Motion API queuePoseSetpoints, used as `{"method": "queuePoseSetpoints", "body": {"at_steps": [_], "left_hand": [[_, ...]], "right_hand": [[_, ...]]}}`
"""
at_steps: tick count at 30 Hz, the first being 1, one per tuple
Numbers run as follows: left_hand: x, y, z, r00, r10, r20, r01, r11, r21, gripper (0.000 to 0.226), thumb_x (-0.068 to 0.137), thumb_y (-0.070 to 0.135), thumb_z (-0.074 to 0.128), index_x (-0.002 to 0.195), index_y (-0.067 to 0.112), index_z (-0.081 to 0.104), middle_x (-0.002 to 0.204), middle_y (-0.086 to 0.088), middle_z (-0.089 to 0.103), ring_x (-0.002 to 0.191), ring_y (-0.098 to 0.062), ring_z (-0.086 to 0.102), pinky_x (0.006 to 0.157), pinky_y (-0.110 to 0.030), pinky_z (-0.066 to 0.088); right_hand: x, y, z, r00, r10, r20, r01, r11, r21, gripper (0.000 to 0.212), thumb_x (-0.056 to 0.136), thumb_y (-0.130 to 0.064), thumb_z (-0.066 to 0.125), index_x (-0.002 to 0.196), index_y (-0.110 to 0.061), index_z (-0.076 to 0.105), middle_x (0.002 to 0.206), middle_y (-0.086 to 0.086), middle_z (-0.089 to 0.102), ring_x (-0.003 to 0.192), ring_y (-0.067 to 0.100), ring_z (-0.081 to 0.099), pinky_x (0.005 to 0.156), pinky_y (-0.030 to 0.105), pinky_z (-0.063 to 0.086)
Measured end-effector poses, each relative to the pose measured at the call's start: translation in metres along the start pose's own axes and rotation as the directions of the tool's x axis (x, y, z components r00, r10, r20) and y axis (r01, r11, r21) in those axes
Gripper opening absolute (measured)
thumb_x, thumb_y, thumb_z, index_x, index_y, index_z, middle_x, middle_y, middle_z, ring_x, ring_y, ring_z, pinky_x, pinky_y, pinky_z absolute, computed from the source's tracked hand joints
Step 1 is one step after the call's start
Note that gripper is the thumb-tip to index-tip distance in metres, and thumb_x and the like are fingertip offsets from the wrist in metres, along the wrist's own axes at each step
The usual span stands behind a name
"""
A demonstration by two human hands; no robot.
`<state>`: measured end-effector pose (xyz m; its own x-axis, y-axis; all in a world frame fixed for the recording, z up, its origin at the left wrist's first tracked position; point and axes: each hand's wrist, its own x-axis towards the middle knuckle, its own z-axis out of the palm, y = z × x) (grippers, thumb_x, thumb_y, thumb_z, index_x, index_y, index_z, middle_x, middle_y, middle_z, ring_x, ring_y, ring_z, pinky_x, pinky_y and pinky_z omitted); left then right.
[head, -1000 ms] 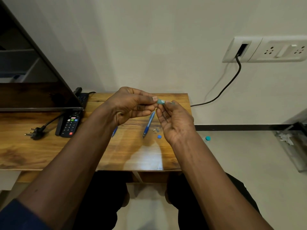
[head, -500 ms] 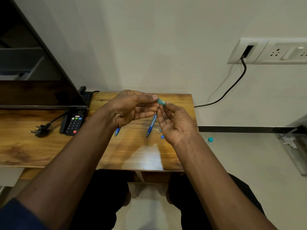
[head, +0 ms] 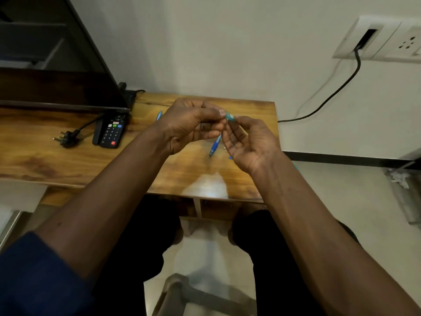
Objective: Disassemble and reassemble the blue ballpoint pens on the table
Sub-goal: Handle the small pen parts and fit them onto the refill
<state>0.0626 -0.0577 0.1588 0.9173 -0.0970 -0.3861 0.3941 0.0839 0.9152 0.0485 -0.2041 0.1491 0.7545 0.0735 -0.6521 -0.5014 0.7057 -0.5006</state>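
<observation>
The wooden table runs in front of my knees, with a dark screen at its left end. My left hand and right hand are raised together above the table's right part, fingers curled. A black remote and a loose plug lie left of them. One blue pen lies on the wood under my hands, and a second pen shows behind my left hand. Both hands pinch a small teal pen part between their fingertips.
</observation>
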Motion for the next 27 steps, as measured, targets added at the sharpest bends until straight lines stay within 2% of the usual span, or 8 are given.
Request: {"method": "queuePoseSetpoints", "body": {"at_steps": [4, 8, 11, 14, 17, 21, 24, 27], "left_hand": [[-0.004, -0.004, -0.008, 0.999, 0.032, -0.005, -0.032, 0.999, -0.006, 0.013, 0.092, 0.006, 0.075, 0.103, -0.001, 0.075, 0.085, -0.013, 0.076, 0.071, -0.014, 0.073, 0.064, -0.024, 0.063], [-0.002, -0.012, -0.010, 0.998, 0.052, -0.018, -0.052, 0.999, -0.006, 0.015, 0.094, 0.008, 0.075, 0.105, -0.001, 0.075, 0.087, -0.012, 0.077, 0.070, -0.015, 0.073, 0.065, -0.026, 0.063], [0.003, -0.023, -0.014, 0.993, 0.093, -0.075, -0.076, 0.977, 0.200, 0.014, 0.094, 0.012, 0.076, 0.102, 0.001, 0.076, 0.085, -0.011, 0.078, 0.069, -0.015, 0.073, 0.064, -0.027, 0.063], [0.012, -0.037, -0.018, 0.984, 0.162, -0.076, -0.090, 0.816, 0.571, 0.004, 0.093, 0.016, 0.078, 0.090, 0.013, 0.077, 0.080, 0.001, 0.078, 0.071, -0.010, 0.074, 0.062, -0.026, 0.060], [0.023, -0.043, -0.013, 0.985, 0.173, -0.014, -0.100, 0.629, 0.771, 0.005, 0.089, 0.019, 0.082, 0.090, 0.016, 0.079, 0.079, 0.008, 0.076, 0.078, -0.010, 0.074, 0.072, -0.030, 0.059], [0.038, -0.050, 0.001, 0.991, 0.128, 0.029, -0.092, 0.517, 0.851, 0.014, 0.087, 0.021, 0.082, 0.101, 0.018, 0.078, 0.089, 0.007, 0.074, 0.093, -0.014, 0.072, 0.087, -0.033, 0.059], [0.051, -0.060, 0.012, 0.992, 0.122, 0.042, -0.094, 0.463, 0.881, 0.020, 0.088, 0.021, 0.082, 0.107, 0.021, 0.077, 0.100, 0.003, 0.076, 0.100, -0.015, 0.071, 0.092, -0.037, 0.058], [0.061, -0.067, 0.020, 0.990, 0.135, 0.050, -0.101, 0.403, 0.910, 0.022, 0.089, 0.016, 0.079, 0.110, 0.022, 0.076, 0.105, 0.002, 0.076, 0.101, -0.017, 0.070, 0.093, -0.040, 0.058]], "right_hand": [[-0.003, 0.004, 0.001, 1.000, 0.008, 0.013, -0.007, 0.999, -0.037, 0.005, 0.095, -0.007, 0.061, 0.095, -0.006, 0.066, 0.077, 0.008, 0.070, 0.074, 0.015, 0.070, 0.077, 0.025, 0.059], [-0.004, 0.002, -0.002, 0.999, -0.034, -0.039, 0.032, 0.998, -0.045, 0.007, 0.095, -0.008, 0.063, 0.089, -0.007, 0.067, 0.076, 0.006, 0.069, 0.075, 0.014, 0.069, 0.070, 0.023, 0.057], [-0.004, -0.009, -0.006, 0.992, -0.068, -0.109, 0.069, 0.998, 0.004, 0.008, 0.094, -0.009, 0.064, 0.087, -0.006, 0.066, 0.077, 0.005, 0.068, 0.075, 0.013, 0.068, 0.072, 0.023, 0.057], [-0.002, -0.019, -0.011, 0.985, -0.092, -0.149, 0.099, 0.994, 0.040, 0.004, 0.092, -0.009, 0.066, 0.091, -0.005, 0.066, 0.081, 0.006, 0.070, 0.075, 0.014, 0.069, 0.070, 0.024, 0.057], [0.001, -0.025, -0.012, 0.984, -0.094, -0.151, 0.102, 0.994, 0.047, 0.005, 0.092, -0.008, 0.065, 0.094, -0.005, 0.066, 0.083, 0.007, 0.070, 0.073, 0.015, 0.069, 0.067, 0.025, 0.057], [0.007, -0.028, -0.012, 0.989, -0.071, -0.129, 0.078, 0.996, 0.044, 0.013, 0.094, -0.008, 0.062, 0.104, -0.002, 0.069, 0.085, 0.008, 0.069, 0.076, 0.015, 0.070, 0.070, 0.025, 0.057], [0.013, -0.032, -0.014, 0.989, -0.089, -0.121, 0.094, 0.995, 0.043, 0.025, 0.096, -0.009, 0.058, 0.120, -0.011, 0.067, 0.084, 0.007, 0.069, 0.073, 0.015, 0.070, 0.066, 0.026, 0.057], [0.016, -0.034, -0.018, 0.988, -0.098, -0.121, 0.103, 0.994, 0.034, 0.022, 0.098, -0.010, 0.057, 0.116, -0.016, 0.068, 0.080, 0.006, 0.070, 0.069, 0.015, 0.070, 0.063, 0.026, 0.057]]}}
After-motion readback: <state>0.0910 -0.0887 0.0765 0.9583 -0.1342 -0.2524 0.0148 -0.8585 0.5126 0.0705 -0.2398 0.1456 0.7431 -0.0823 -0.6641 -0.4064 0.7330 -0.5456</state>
